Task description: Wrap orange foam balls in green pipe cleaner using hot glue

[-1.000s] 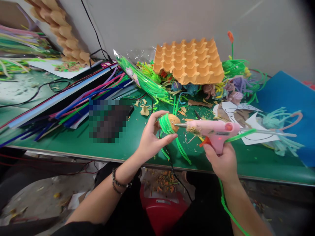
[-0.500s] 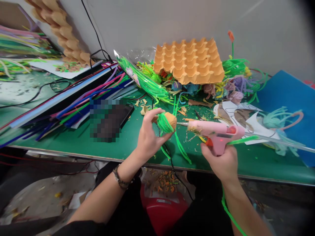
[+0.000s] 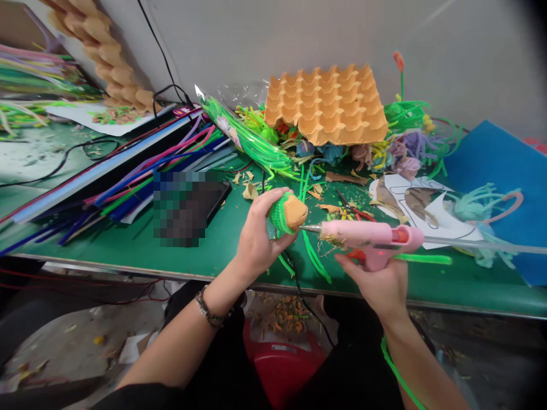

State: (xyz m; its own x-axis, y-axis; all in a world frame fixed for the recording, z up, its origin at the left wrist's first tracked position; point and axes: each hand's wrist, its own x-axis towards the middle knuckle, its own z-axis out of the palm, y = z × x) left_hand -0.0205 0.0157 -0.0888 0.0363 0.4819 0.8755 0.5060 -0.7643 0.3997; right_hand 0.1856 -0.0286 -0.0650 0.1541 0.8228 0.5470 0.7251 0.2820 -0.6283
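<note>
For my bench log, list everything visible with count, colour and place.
Glue gun: one, pink, right
Wrapped piece: one, green/tan, centre
Egg trays: multiple, tan, back
Fuzzy stems: many, multicoloured, tabletop
Possible phone: one, black, left
Hand tool: one, red-handled, right
Papers: multiple, white, left and right
Sheet: one, blue, right
Scraps: many, tan, centre
Container: one, red, under table
Table: one, green, centre
Cables: several, black, left
Left hand: one, bare, centre
Right hand: one, bare, right
</note>
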